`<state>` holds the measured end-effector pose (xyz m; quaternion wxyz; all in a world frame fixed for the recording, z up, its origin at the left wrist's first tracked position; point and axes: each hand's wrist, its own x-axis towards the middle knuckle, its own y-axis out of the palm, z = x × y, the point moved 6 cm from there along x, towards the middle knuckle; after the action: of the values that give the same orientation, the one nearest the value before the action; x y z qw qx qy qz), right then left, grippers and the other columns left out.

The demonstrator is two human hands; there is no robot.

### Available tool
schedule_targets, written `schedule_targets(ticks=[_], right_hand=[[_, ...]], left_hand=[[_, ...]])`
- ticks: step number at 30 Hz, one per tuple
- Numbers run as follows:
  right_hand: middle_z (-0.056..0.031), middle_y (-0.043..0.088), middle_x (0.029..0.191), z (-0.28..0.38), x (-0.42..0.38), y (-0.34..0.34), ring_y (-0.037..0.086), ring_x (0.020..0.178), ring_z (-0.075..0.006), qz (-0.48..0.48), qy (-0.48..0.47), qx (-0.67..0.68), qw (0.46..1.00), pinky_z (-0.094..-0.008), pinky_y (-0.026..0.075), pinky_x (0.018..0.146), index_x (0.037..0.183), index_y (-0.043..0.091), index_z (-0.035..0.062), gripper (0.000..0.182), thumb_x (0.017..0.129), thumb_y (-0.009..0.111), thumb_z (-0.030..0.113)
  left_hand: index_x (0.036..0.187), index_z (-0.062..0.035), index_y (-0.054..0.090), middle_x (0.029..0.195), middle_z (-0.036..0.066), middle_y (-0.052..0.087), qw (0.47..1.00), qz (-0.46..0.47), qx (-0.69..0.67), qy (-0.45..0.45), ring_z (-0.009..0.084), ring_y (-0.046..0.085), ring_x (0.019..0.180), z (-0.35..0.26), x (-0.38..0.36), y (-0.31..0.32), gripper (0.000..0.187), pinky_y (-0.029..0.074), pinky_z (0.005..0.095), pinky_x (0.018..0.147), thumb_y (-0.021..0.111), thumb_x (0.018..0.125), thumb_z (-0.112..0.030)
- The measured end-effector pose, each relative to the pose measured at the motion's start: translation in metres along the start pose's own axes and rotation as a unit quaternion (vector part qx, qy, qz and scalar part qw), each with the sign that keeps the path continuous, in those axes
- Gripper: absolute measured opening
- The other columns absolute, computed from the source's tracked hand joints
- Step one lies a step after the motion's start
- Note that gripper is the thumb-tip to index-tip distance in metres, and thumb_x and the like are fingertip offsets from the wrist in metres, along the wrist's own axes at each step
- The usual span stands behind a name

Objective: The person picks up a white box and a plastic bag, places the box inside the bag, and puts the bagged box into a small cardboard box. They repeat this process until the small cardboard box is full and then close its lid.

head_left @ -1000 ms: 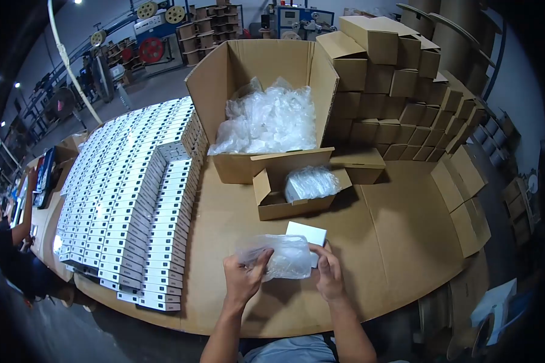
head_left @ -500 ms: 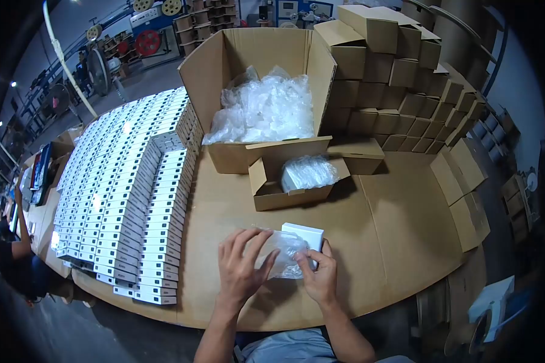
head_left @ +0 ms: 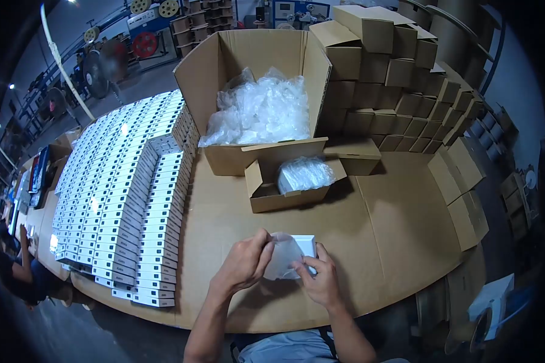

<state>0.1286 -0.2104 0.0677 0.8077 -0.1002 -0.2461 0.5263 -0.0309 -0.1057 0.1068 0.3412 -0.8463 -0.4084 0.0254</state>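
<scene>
In front of me a small white box (head_left: 307,243) is tilted up in my right hand (head_left: 320,275), which is closed round its lower right side. A clear bubble-wrap bag (head_left: 282,257) overlaps the left part of the box, and my right thumb presses on the bag. My left hand (head_left: 247,261) is closed on the bag's upper left edge, fingers bunched together. Beyond my hands stands an open brown carton (head_left: 290,201), with a bubble-wrapped bundle (head_left: 307,174) inside.
A large open carton (head_left: 224,160) full of bubble-wrap bags (head_left: 257,109) stands behind. Rows of white boxes (head_left: 118,199) cover the table's left side. Brown cartons (head_left: 369,72) are piled at the back right. Another person (head_left: 18,266) is at the far left.
My left hand, spread open before, has closed on the bag's edge, and the bag is pulled flatter. The white box has moved slightly down and is covered more.
</scene>
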Motion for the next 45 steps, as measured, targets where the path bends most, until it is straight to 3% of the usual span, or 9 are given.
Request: schedule_targets(ticks=[4, 5, 8, 12, 18, 20, 24, 36, 45], right_hand=[[-0.0165, 0.063, 0.103, -0.014, -0.005, -0.002, 0.065, 0.094, -0.031, 0.015, 0.029, 0.022, 0.999, -0.0392, 0.052, 0.081, 0.093, 0.076, -0.0005, 0.018, 0.089, 0.078, 0.017], [-0.0156, 0.063, 0.103, -0.016, -0.005, -0.001, 0.065, 0.093, -0.0297, 0.01, 0.021, 0.045, 0.999, -0.0385, 0.052, 0.081, 0.093, 0.077, 0.0004, 0.017, 0.09, 0.077, 0.017], [-0.0131, 0.062, 0.102, -0.019, -0.009, -0.001, 0.064, 0.093, -0.0264, 0.0, 0.053, 0.081, 0.995, -0.0363, 0.05, 0.08, 0.093, 0.078, 0.003, 0.016, 0.093, 0.075, 0.018], [-0.0116, 0.061, 0.101, -0.016, -0.012, 0.001, 0.062, 0.091, -0.0246, -0.023, 0.059, 0.075, 0.995, -0.0345, 0.049, 0.078, 0.092, 0.078, 0.0036, 0.018, 0.095, 0.074, 0.02], [-0.0113, 0.064, 0.109, -0.025, -0.014, 0.003, 0.059, 0.111, -0.0207, -0.058, 0.067, 0.252, 0.964, -0.0315, 0.047, 0.094, 0.11, 0.073, -0.002, 0.018, 0.099, 0.064, 0.009], [-0.0124, 0.063, 0.12, -0.049, -0.004, -0.015, 0.057, 0.115, -0.0193, -0.081, 0.061, 0.27, 0.958, -0.0299, 0.046, 0.098, 0.124, 0.067, -0.0036, 0.027, 0.103, 0.052, 0.005], [-0.0147, 0.062, 0.12, 0.005, 0.035, -0.054, 0.06, 0.107, -0.0158, -0.161, -0.025, 0.323, 0.932, -0.0284, 0.048, 0.095, 0.155, 0.032, 0.0008, 0.058, 0.102, 0.054, 0.003], [-0.0105, 0.061, 0.117, 0.052, 0.072, -0.023, 0.059, 0.109, -0.0135, 0.108, -0.087, 0.266, 0.954, -0.0269, 0.049, 0.094, 0.138, 0.048, -0.0006, 0.045, 0.096, 0.063, -0.006], [-0.0121, 0.066, 0.11, 0.042, 0.073, -0.016, 0.068, 0.095, -0.0141, 0.068, -0.01, 0.253, 0.965, -0.0276, 0.06, 0.081, 0.119, 0.055, -0.0021, 0.034, 0.091, 0.075, 0.0]], left_hand=[[0.106, -0.0016, 0.045, 0.095, 0.018, 0.075, 0.979, -0.12, -0.164, -0.003, 0.0232, 0.061, 0.063, 0.008, -0.001, -0.011, 0.02, 0.052, 0.0373, 0.063, 0.062, 0.098, -0.006], [0.11, -0.0039, 0.044, 0.109, 0.017, 0.075, 0.969, -0.156, -0.19, 0.035, 0.0152, 0.059, 0.069, 0.023, -0.003, -0.01, 0.026, 0.051, 0.0285, 0.068, 0.066, 0.096, -0.007], [0.131, -0.0062, 0.045, 0.133, 0.014, 0.06, 0.902, -0.354, -0.237, 0.066, 0.0181, 0.06, 0.103, 0.03, -0.014, -0.02, 0.062, 0.048, 0.0315, 0.095, 0.083, 0.083, -0.017], [0.14, 0.0005, 0.043, 0.133, 0.014, 0.058, 0.872, -0.138, -0.46, -0.094, 0.0228, 0.057, 0.124, 0.052, -0.038, 0.038, 0.08, 0.044, 0.0392, 0.109, 0.09, 0.076, -0.009], [0.123, 0.0037, 0.059, 0.11, 0.011, 0.071, 0.906, -0.163, -0.358, -0.153, 0.0168, 0.068, 0.101, 0.044, -0.048, 0.038, 0.053, 0.056, 0.0318, 0.09, 0.088, 0.08, -0.007], [0.12, 0.0038, 0.061, 0.107, 0.01, 0.072, 0.916, -0.159, -0.345, -0.127, 0.0166, 0.069, 0.098, 0.042, -0.051, 0.037, 0.05, 0.057, 0.0306, 0.087, 0.088, 0.08, -0.008], [0.115, 0.0025, 0.062, 0.105, 0.01, 0.071, 0.934, -0.137, -0.309, -0.117, 0.0155, 0.068, 0.098, 0.035, -0.052, 0.036, 0.05, 0.057, 0.0308, 0.086, 0.091, 0.077, -0.011], [0.112, 0.0031, 0.064, 0.101, 0.009, 0.073, 0.963, -0.095, -0.226, -0.114, 0.0144, 0.07, 0.094, 0.032, -0.043, 0.04, 0.051, 0.059, 0.0322, 0.085, 0.093, 0.073, -0.01], [0.123, 0.0061, 0.064, 0.11, 0.012, 0.074, 0.954, -0.08, -0.266, -0.113, 0.0176, 0.07, 0.101, 0.035, -0.039, 0.047, 0.058, 0.058, 0.0353, 0.091, 0.092, 0.074, -0.007]])
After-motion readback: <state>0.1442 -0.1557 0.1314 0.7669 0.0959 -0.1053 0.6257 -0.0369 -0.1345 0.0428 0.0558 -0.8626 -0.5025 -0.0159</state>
